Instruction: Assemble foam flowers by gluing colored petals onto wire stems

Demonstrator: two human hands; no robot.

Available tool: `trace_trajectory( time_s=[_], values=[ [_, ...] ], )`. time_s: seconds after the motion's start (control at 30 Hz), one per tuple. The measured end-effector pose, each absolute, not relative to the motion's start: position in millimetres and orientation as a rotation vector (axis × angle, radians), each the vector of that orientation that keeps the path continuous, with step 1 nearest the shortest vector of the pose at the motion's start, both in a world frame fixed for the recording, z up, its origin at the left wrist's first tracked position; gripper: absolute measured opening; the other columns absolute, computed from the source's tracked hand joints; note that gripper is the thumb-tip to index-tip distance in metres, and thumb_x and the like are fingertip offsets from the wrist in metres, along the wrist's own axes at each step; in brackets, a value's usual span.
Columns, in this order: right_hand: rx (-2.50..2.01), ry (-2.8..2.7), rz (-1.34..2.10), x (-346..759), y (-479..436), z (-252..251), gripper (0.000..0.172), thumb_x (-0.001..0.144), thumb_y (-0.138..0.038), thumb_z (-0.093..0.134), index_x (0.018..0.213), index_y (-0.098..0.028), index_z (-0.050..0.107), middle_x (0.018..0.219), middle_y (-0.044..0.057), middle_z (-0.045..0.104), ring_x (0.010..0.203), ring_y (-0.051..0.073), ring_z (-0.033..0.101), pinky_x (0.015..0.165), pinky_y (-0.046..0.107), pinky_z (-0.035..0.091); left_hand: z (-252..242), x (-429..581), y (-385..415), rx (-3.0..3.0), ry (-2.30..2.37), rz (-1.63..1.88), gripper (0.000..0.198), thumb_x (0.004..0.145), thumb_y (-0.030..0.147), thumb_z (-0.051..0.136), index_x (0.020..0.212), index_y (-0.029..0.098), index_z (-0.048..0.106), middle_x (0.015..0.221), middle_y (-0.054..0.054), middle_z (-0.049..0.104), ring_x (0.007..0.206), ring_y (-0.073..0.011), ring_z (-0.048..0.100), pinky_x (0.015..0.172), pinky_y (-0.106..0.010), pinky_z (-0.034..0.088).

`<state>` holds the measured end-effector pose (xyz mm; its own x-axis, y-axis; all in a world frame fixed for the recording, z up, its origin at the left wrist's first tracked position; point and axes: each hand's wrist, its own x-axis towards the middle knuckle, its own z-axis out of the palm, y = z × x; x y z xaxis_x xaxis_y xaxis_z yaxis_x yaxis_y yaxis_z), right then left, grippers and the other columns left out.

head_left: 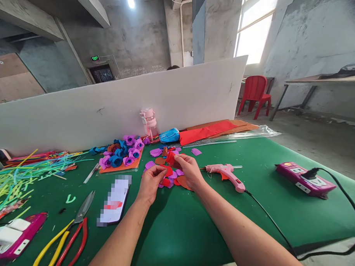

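Over the middle of the green table, my left hand (150, 183) pinches a red petal (168, 171) between thumb and fingertips. Just above and to the right, my right hand (191, 171) grips a small red flower piece (170, 158), which its fingers partly cover. Beneath both hands lie loose petals in purple, red and brown, among them a purple petal (196, 152) off to the side. A pink glue gun (227, 174) rests right of my right hand, nozzle toward the petals. To the left, purple, blue and brown flowers (116, 160) sit bunched on an orange sheet (118, 170).
Red-and-yellow-handled shears (80, 219) and a phone (114, 208) lie left. Bundled coloured strips (9, 181) fill the far left. A power strip (306, 181) with a cable stands right. Behind are a pink bottle (149, 124), blue packet (169, 136) and white partition (123, 104).
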<state>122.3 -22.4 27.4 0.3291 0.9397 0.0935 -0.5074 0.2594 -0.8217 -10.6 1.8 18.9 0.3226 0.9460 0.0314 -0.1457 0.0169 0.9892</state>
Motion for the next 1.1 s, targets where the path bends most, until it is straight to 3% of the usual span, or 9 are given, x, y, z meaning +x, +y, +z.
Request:
trace_trajectory(
  time_s=[0.53,0.83,1.1],
  values=[
    [-0.778,-0.680,1.107,121.0,-24.7,28.9,0.023,0.060,-0.040,0.072,0.063,-0.018,0.068,0.061,0.001,0.067,0.060,0.014,0.059,0.071,0.029,0.047,18.9,-10.4,2.0,1.245,0.856,1.030,0.025,0.056,0.031,0.079,0.069,0.015,0.065,0.055,0.003,0.057,0.045,-0.0044,0.040,0.042,-0.017,0.030],
    [-0.772,-0.623,1.185,115.8,-25.0,25.2,0.024,0.053,-0.034,0.078,0.068,-0.018,0.068,0.063,0.000,0.067,0.061,0.013,0.060,0.069,0.027,0.048,18.1,-11.5,3.1,1.233,0.851,1.047,0.026,0.056,0.032,0.079,0.067,0.014,0.065,0.054,0.004,0.054,0.047,-0.0046,0.039,0.043,-0.017,0.029],
    [-0.712,-0.812,1.156,107.6,-27.1,21.4,0.035,0.061,-0.028,0.076,0.093,-0.021,0.067,0.092,0.004,0.072,0.094,0.020,0.065,0.084,0.032,0.048,22.3,-11.6,-0.8,1.187,0.846,1.037,0.027,0.055,0.032,0.079,0.068,0.014,0.064,0.054,0.004,0.053,0.045,-0.0050,0.041,0.043,-0.018,0.031]
  ],
)
